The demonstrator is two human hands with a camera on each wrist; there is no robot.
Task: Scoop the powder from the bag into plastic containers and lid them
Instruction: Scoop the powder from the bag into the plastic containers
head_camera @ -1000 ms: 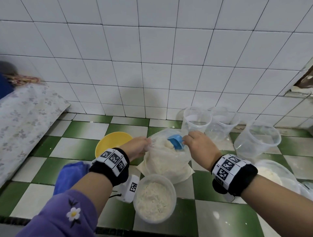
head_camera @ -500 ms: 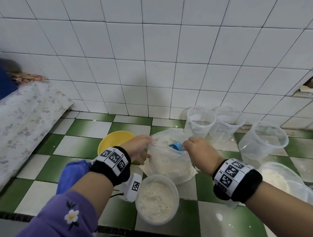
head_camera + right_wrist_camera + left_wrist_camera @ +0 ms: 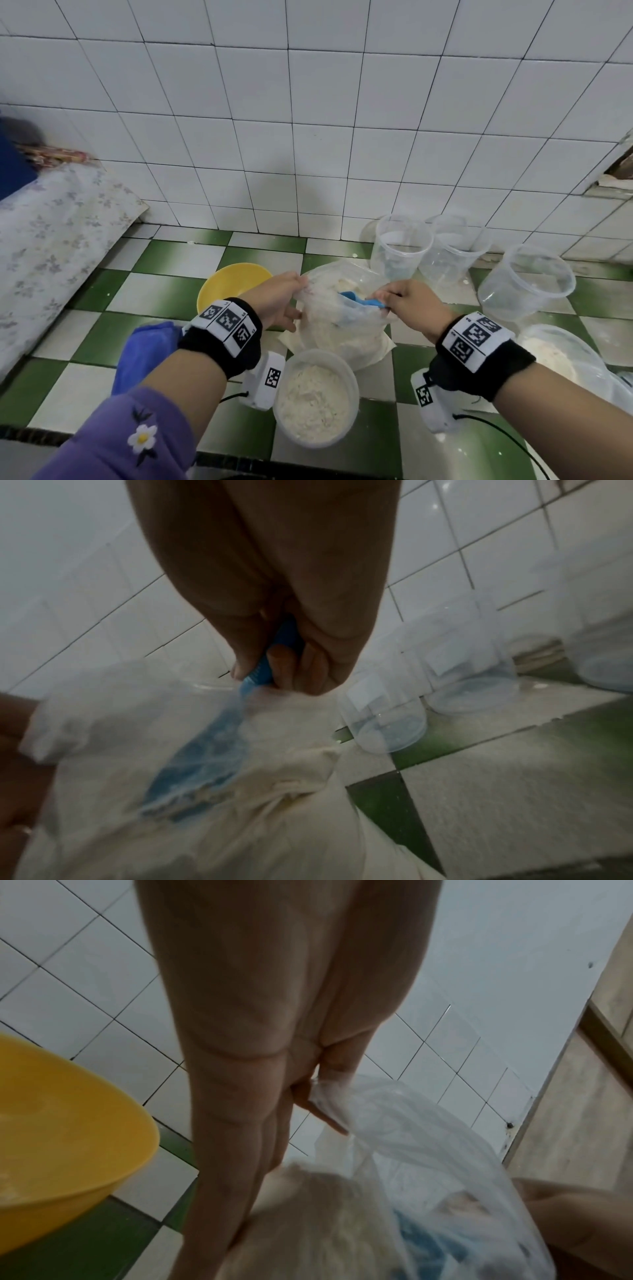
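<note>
The left hand [image 3: 277, 301] pinches the rim of the clear plastic bag of pale powder [image 3: 342, 325], holding its mouth up. The right hand [image 3: 409, 305] has its fingers [image 3: 291, 669] curled round the handle of the blue plastic scoop [image 3: 359, 301], whose bowl sits down inside the bag. Just in front stands a round clear plastic container filled with powder [image 3: 315, 401] on the green-and-white checked tile floor [image 3: 164, 294]; empty clear containers [image 3: 400, 246] stand behind.
</note>
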